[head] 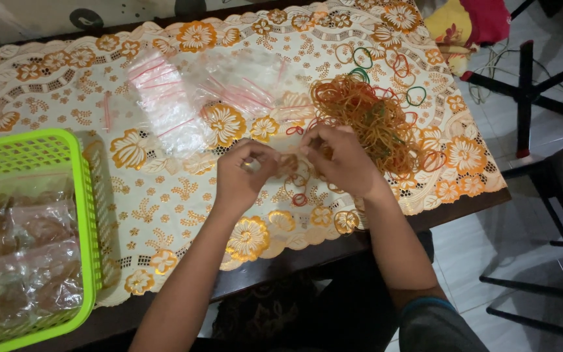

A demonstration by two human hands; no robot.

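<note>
Two hands, left hand (242, 175) and right hand (340, 161), are pinched with fingers together on a small bunch of rubber bands (291, 166) above the bench (184, 195), and bands could be dropped if loosened.

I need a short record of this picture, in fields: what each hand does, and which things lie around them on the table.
left hand: fingers pinched on a few rubber bands
right hand: pinches the same rubber bands from the other side
pile of rubber bands: beside the right hand, mostly orange and yellow, a few green
clear plastic bags: flat, beyond the left hand
green basket: table's left end, holds filled bags
tablecloth: floral, orange and white
</note>
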